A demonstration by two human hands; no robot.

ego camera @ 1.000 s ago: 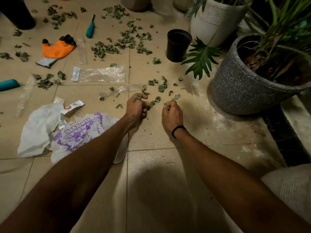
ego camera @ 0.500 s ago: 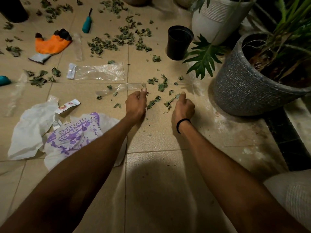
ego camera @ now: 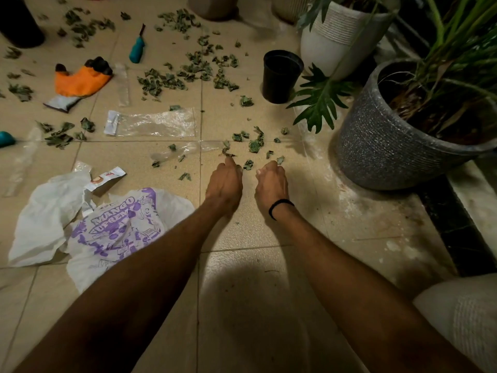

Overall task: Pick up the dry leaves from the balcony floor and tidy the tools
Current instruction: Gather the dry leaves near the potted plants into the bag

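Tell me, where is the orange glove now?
The orange glove lies on the floor at upper left of the head view, left of the teal-handled tool, above the clear plastic bag.

teal handle [ego camera: 6, 138] cut by left edge, both hands' fingers [ego camera: 265, 168] curled under

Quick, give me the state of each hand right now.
Left hand: fingers curled, fingertip on a dry leaf on the floor; contents cannot be told.
Right hand: fingers curled shut; whether it holds leaves cannot be told.
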